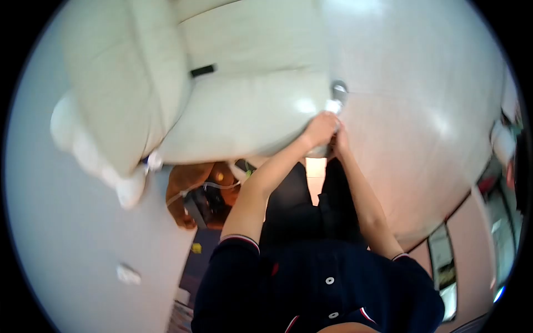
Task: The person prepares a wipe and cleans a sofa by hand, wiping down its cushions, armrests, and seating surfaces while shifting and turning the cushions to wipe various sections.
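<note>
Head view: both hands meet at a small, blurred grey-and-white object [339, 91] beside the pale, padded sofa [239, 119].
Left hand [321, 130] appears curled onto the object's white near end; right hand [342, 141] is close beside, its grip unverifiable through blur. Assessed as light, probably stiff and smooth; material unconfirmed. Best purchase: the white end, pinched lightly from both sides.
</note>
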The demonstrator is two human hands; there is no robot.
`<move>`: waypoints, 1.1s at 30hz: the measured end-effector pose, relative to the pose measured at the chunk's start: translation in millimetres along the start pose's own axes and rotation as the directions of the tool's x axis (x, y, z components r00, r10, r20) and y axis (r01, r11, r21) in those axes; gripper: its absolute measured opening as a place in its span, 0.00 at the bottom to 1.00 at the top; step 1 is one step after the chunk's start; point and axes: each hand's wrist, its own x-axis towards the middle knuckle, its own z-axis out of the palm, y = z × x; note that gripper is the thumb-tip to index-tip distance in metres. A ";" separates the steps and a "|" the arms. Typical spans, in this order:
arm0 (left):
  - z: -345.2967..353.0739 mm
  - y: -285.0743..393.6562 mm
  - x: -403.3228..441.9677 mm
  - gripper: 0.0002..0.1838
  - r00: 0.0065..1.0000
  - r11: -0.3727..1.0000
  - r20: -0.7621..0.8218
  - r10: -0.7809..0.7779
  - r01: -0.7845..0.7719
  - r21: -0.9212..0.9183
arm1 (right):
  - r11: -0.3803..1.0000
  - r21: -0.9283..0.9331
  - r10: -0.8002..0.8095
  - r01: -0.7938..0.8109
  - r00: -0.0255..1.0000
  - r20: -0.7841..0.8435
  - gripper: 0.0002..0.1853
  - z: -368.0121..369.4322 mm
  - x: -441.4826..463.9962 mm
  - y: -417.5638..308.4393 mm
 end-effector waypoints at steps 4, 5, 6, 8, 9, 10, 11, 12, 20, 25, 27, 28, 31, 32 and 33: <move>-16.3 -29.1 -108.5 0.29 0.985 0.998 -0.162 0.061 -0.062 -0.005 | 0.980 -0.111 -0.158 0.166 0.984 0.077 0.32 19.3 -7.7 -15.1; -19.7 -44.8 -137.5 0.29 0.985 1.000 -0.171 -0.001 0.001 0.000 | 0.953 -0.222 -0.209 0.208 0.978 0.019 0.33 36.4 -17.8 -31.8; -21.6 -65.0 -170.3 0.30 0.969 0.999 -0.248 -0.010 0.000 -0.042 | 0.913 -0.257 -0.310 0.317 0.948 0.069 0.34 50.3 -28.1 -39.4; -37.6 -98.3 -243.1 0.31 0.977 0.993 -0.204 -0.068 0.046 -0.112 | 0.744 -0.474 -0.440 0.471 0.879 0.184 0.34 61.0 -3.6 -41.3; -33.8 -114.2 -278.3 0.31 0.964 0.991 -0.235 -0.121 0.106 -0.078 | 0.512 -0.616 -0.565 0.599 0.775 0.284 0.34 71.6 6.0 -44.7; -27.0 -130.3 -308.8 0.31 0.948 0.986 -0.270 -0.170 0.163 -0.047 | 0.481 -0.617 -0.563 0.623 0.759 0.327 0.34 90.8 3.4 -47.8; -23.8 -143.8 -335.5 0.32 0.923 0.963 -0.274 -0.269 0.264 -0.058 | 0.426 -0.617 -0.539 0.662 0.733 0.415 0.33 110.9 -3.0 -51.6; -19.6 -157.4 -364.5 0.32 0.890 0.931 -0.277 -0.363 0.358 -0.070 | 0.371 -0.610 -0.510 0.700 0.703 0.496 0.32 133.0 -9.3 -50.7; 48.6 -244.4 -542.2 0.36 -0.003 0.152 -0.372 -0.928 0.910 -0.387 | -0.428 -0.430 -0.291 0.795 0.329 0.898 0.28 288.7 -38.2 45.4; 69.2 -233.5 -490.8 0.39 -0.324 0.011 -0.371 -0.870 0.741 -0.672 | -0.632 -0.393 -0.139 0.668 0.401 0.905 0.31 352.8 -61.3 118.8; 73.6 -209.2 -450.8 0.36 -0.505 -0.007 -0.380 -0.775 0.608 -0.794 | -0.762 -0.370 -0.200 0.532 0.351 0.915 0.32 358.1 -59.3 134.1; 73.9 -194.1 -430.2 0.37 -0.523 0.005 -0.364 -0.771 0.567 -0.824 | -0.762 -0.375 -0.196 0.528 0.364 0.910 0.32 359.0 -58.1 134.7; 75.1 -124.6 -354.9 0.40 -0.485 0.144 -0.401 -0.777 0.483 -0.863 | -0.754 -0.332 -0.146 0.567 0.348 0.926 0.33 356.3 -56.1 127.9; 70.0 -100.4 -330.9 0.41 -0.444 0.152 -0.364 -0.819 0.444 -0.883 | -0.750 -0.340 -0.135 0.567 0.373 0.918 0.33 357.0 -53.8 127.0; 65.8 -76.1 -308.6 0.41 -0.399 0.159 -0.332 -0.855 0.407 -0.899 | -0.754 -0.326 -0.124 0.570 0.365 0.923 0.33 356.4 -49.8 126.4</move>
